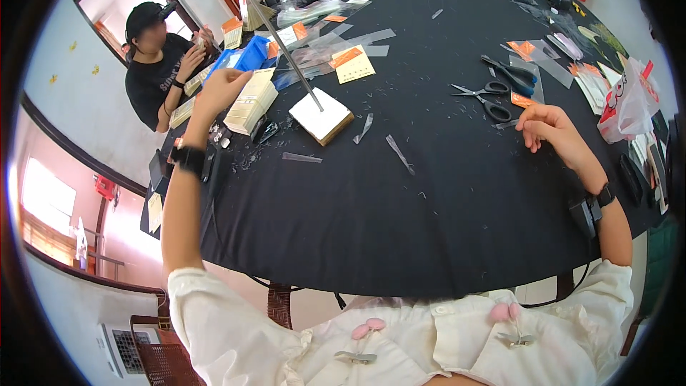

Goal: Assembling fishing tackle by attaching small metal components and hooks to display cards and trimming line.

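Observation:
My left hand reaches over the far end of a stack of cream printed cards. Its fingers are bent and pressed together at the stack's far edge; what they pinch, if anything, is hidden. To the right of the stack, a thin metal rod rises at a slant from a white-topped block. Over the table's right side hovers my right hand, fingers loosely curled and slightly apart, with nothing visible in them. Nearest to it are black-handled scissors, dark pliers and a small orange-and-white card.
A blue tray stands beyond the card stack. Clear plastic strips lie scattered over the black tablecloth. A white plastic bag sits at the right edge. A co-worker works at the left; other people's hands rest at the far edge.

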`<control>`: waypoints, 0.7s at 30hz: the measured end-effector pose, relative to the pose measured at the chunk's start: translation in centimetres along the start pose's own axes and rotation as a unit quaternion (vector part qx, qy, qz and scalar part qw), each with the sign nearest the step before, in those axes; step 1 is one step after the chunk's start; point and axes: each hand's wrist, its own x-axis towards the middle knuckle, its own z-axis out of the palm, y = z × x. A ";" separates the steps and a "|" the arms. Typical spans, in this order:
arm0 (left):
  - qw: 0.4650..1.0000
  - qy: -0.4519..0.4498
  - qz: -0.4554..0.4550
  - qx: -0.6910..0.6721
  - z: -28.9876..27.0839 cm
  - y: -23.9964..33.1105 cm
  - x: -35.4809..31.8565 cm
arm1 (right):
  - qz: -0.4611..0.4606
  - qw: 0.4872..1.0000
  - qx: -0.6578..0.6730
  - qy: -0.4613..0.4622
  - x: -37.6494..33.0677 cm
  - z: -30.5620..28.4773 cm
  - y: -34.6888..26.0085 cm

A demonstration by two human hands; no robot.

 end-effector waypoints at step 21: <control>0.773 -0.002 -0.360 -0.523 2.3 -7.4 2.6 | -0.001 1.000 0.004 0.015 0.0 0.5 0.5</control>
